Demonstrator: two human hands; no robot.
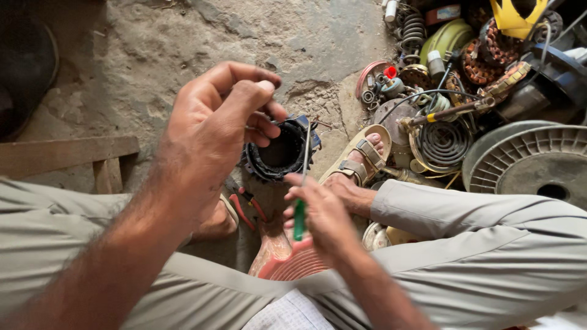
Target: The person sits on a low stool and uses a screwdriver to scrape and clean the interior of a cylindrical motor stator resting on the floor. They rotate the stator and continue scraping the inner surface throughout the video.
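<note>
The left hand (223, 119) pinches a thin wire at the rim of the dark ring-shaped motor stator (281, 153), which sits on the stone floor (153, 49). At five o'clock from it, the right hand (321, 217) grips a green-handled screwdriver (299, 220), blade up. Scrap motor parts (465, 73) lie at two o'clock.

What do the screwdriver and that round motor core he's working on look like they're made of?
Screwdriver: translucent green handle, likely plastic; thin grey shaft, apparently bare metal. Motor core: dark, toothed ring, probably stacked steel, dull and grimy. The right hand holds the screwdriver; the left hand grips the core's rim.
</note>
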